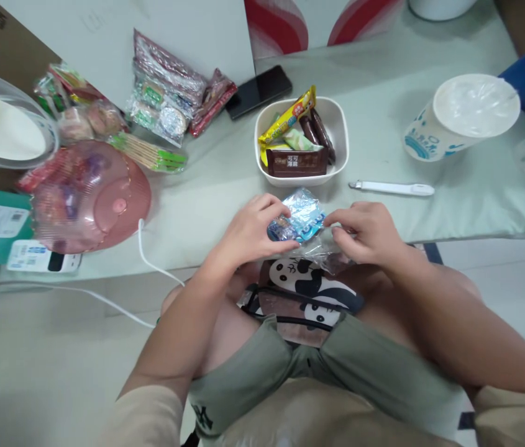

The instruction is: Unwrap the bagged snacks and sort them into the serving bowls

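A blue, shiny snack packet (pixel 303 214) lies at the front edge of the table, with clear plastic wrap (pixel 325 251) hanging from its lower right side. My left hand (pixel 257 228) is closed around the packet's left side, thumb below and fingers above. At its right edge, my right hand (pixel 367 233) pinches with bent fingers at the packet and its clear plastic. Just behind stands a white bowl (pixel 343 149) of wrapped snacks, among them a brown wafer bar (pixel 297 162) and a yellow stick packet (pixel 290 116).
A white utility knife (pixel 392 188) lies right of the bowl, near a tall paper cup (pixel 443 124). Behind are a black phone (pixel 260 92) and bagged snacks (pixel 164 93). A pink lidded container (pixel 117 205) stands left; a white cable (pixel 155 264) hangs over the table edge.
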### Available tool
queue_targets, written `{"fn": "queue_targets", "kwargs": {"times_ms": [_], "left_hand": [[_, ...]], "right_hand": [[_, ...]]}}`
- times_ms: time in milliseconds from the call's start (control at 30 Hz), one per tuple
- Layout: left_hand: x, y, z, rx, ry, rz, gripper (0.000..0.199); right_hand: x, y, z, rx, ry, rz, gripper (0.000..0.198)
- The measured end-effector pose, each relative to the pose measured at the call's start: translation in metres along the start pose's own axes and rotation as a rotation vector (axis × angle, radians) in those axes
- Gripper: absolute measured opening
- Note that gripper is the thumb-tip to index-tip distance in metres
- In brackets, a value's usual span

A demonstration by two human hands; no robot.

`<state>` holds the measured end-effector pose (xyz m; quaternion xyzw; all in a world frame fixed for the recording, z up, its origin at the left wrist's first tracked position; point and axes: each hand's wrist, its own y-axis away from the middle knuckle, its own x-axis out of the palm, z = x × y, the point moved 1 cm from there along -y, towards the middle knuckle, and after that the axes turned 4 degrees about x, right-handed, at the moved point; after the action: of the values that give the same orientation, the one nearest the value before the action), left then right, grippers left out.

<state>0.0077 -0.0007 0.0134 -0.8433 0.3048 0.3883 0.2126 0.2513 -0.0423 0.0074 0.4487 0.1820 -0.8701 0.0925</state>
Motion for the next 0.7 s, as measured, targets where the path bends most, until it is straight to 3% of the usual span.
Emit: {"fn": "queue_targets", "kwargs": {"times_ms": [100, 333, 500, 633, 700], "left_hand": [[0.003, -0.001, -0.003, 0.026, -0.016, 0.027, 0.047], [0.018, -0.005, -0.014, -0.084, -0.207, -0.067, 0.031], [0.026, -0.008, -0.02, -0.111, -0.264, -0.093, 0.028], [0.029, -0.009, -0.019, -0.092, -0.171, -0.102, 0.006], [0.028, -0.009, -0.018, -0.109, -0.054, -0.132, 0.004]], "right_hand": [[0.003, 0.0, 0.0, 0.13, 0.049, 0.084, 0.039], [0.006, -0.005, 0.005, 0.256, 0.107, 0.195, 0.064], [0.004, -0.008, 0.002, 0.443, 0.09, 0.113, 0.053], [0.002, -0.008, 0.003, 0.407, -0.062, 0.161, 0.045], [0.002, -0.008, 0.005, 0.362, -0.119, 0.158, 0.048]]}}
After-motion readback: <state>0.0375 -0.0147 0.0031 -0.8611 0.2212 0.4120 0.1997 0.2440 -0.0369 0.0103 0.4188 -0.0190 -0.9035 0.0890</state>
